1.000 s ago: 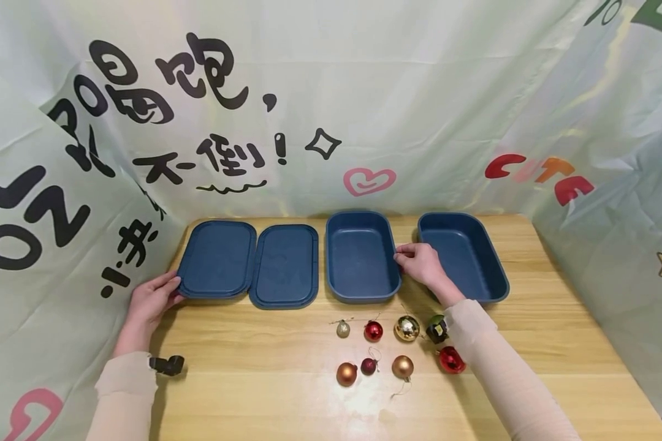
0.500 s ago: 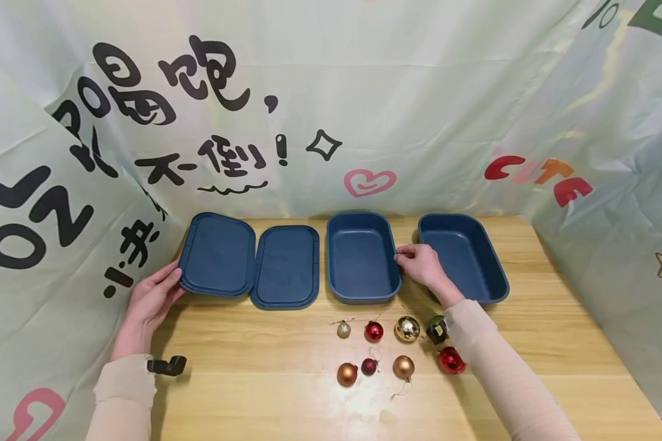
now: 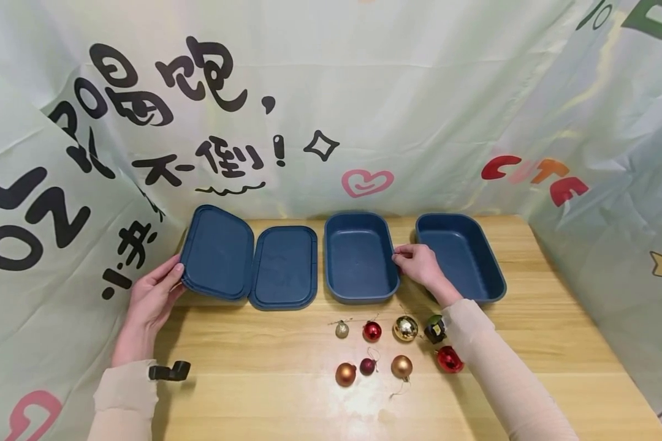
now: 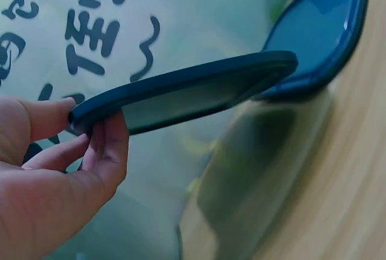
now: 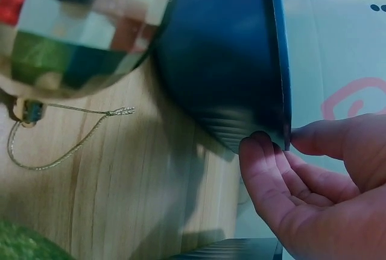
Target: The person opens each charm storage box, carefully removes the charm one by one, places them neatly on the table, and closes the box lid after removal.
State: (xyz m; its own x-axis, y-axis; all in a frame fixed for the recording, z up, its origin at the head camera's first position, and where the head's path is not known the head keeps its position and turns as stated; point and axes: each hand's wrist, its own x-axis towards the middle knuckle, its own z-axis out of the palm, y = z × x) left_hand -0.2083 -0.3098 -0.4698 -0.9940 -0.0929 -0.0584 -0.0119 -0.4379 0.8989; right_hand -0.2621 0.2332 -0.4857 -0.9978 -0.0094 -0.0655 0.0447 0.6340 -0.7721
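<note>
My left hand (image 3: 153,294) pinches the left edge of a dark blue rectangular lid (image 3: 217,251), thumb on top and fingers beneath. In the left wrist view that lid (image 4: 187,85) is tilted, its left side lifted off the table. A second blue lid (image 3: 284,266) lies flat just right of it. My right hand (image 3: 421,264) grips the right rim of an empty blue container (image 3: 360,254), thumb inside and fingers outside, as the right wrist view shows on the container wall (image 5: 229,49). Another empty blue container (image 3: 455,251) stands farther right, partly behind my right hand.
In front of the containers lie several Christmas baubles, among them a gold one (image 3: 405,328), a red one (image 3: 372,331) and a copper one (image 3: 346,374). Another red bauble (image 3: 449,359) lies beside my right sleeve. A printed cloth (image 3: 287,79) hangs behind the wooden table (image 3: 254,392).
The left lid has gone from lying nearly flat to tilted, its left and far edges rising with my left hand. My right hand stays at the container rim.
</note>
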